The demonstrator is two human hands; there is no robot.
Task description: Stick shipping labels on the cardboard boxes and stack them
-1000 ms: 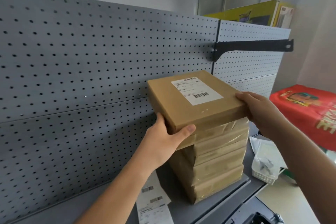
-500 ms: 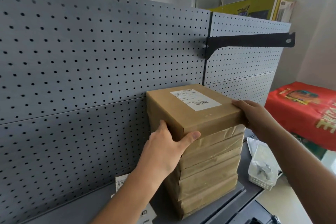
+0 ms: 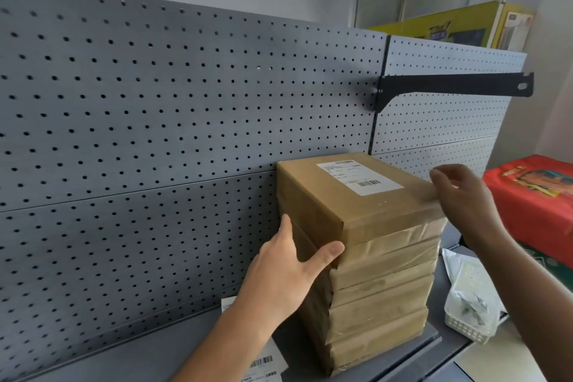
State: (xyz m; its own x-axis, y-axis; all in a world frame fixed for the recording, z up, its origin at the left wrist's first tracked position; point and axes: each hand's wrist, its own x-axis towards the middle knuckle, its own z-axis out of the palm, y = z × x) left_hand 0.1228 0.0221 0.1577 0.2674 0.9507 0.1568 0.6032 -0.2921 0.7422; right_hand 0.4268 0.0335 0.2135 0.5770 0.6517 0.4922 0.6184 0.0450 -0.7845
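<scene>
In the head view, the only one I have, the top box (image 3: 356, 195) now sits flat on the stack of boxes (image 3: 378, 288), in the middle of the frame a bit right of centre. A second ago I had it tilted and up off the pile, with both hands gripping it; half a second ago it was coming down. So this box is placed, and I think this round of stacking is about done. My left hand (image 3: 285, 276) is in the lower middle of the frame, open and loose, with the thumb resting on the near corner of the pile just under the top box and the fingers flat on its left side. It steadies the pile but does not grip it. My right hand (image 3: 465, 198) is at the right of the frame, blurred because it is moving; it looks open and pulling off the right edge of the top box, but I cannot be sure it has fully let go. The shipping label (image 3: 359, 177) is stuck on the top face, facing up, nearer the far end. The long side of the box runs from the near right of the frame back toward the grey pegboard wall (image 3: 155, 118) at the upper left, and its far end is close against that wall. The pile stands on the grey shelf (image 3: 139, 350), with loose labels (image 3: 263, 364) lying at the bottom of the frame. Next I would check that the edges line up.
</scene>
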